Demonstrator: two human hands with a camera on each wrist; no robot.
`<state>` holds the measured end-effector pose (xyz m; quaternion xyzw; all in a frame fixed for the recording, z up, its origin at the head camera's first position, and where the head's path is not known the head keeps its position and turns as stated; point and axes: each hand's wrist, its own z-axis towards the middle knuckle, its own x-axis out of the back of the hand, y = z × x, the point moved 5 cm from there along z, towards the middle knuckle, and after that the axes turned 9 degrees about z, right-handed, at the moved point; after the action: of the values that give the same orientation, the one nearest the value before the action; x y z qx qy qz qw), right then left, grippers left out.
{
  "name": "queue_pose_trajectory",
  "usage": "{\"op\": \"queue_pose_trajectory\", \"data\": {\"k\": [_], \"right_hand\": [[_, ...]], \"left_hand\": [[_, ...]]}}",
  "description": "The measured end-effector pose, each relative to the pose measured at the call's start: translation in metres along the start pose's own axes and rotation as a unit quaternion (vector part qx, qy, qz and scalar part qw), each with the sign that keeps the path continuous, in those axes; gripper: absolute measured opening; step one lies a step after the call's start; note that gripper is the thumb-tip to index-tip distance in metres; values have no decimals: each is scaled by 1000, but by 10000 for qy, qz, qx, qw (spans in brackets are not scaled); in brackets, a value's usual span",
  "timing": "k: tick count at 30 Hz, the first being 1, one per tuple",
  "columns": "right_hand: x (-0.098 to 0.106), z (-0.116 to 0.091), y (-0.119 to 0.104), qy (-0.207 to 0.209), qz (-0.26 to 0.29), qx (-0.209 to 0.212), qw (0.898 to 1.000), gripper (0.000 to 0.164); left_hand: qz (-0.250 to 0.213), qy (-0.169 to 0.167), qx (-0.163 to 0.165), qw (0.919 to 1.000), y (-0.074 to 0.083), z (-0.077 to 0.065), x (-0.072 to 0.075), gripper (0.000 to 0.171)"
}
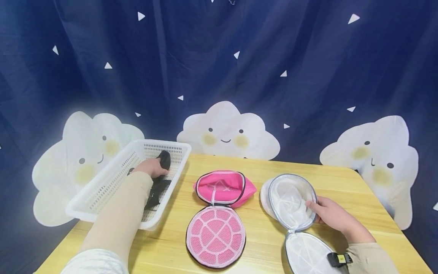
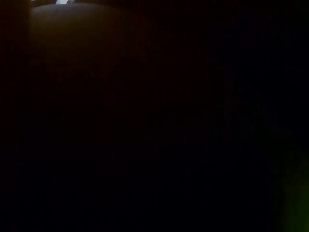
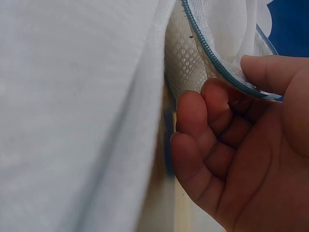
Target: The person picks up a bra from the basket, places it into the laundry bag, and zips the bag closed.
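One white mesh bag (image 1: 291,201) near the right end of a wooden table (image 1: 267,247), mouth open, lid (image 1: 309,251) spread toward the person. Pinched at its blue-grey rim by the right hand (image 1: 330,213), thumb over the inner side, other fingers bent beneath. Off to the left, black cloth (image 1: 165,160) inside a white perforated basket (image 1: 106,190), gripped by the left hand (image 1: 152,167) between thumb and fingers; left wrist view nearly all dark. Between basket and white bag, an open pink mesh bag (image 1: 222,186), round black-edged lid flat before it. On the right wrist, a black device (image 1: 333,260) with a yellow label (image 1: 342,258), lettering too small to read. Behind, a navy curtain (image 1: 205,45) printed with smiling clouds and white triangles.
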<state>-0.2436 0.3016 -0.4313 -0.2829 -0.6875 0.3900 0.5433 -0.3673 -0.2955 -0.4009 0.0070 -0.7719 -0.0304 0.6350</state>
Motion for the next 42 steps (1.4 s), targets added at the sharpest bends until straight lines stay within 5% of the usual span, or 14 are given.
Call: {"op": "queue_pose_trajectory", "data": {"k": [21, 32, 42], "right_hand": [[2, -1, 4, 63, 55, -157, 9998, 33], [2, 0, 6, 55, 96, -182, 9998, 32], [2, 1, 9, 4, 190, -215, 9996, 32]], "left_hand": [[199, -88, -71, 9997, 2, -1, 2, 64], [59, 17, -20, 10000, -4, -3, 9, 37], [-238, -3, -65, 9997, -10, -3, 7, 46]]}}
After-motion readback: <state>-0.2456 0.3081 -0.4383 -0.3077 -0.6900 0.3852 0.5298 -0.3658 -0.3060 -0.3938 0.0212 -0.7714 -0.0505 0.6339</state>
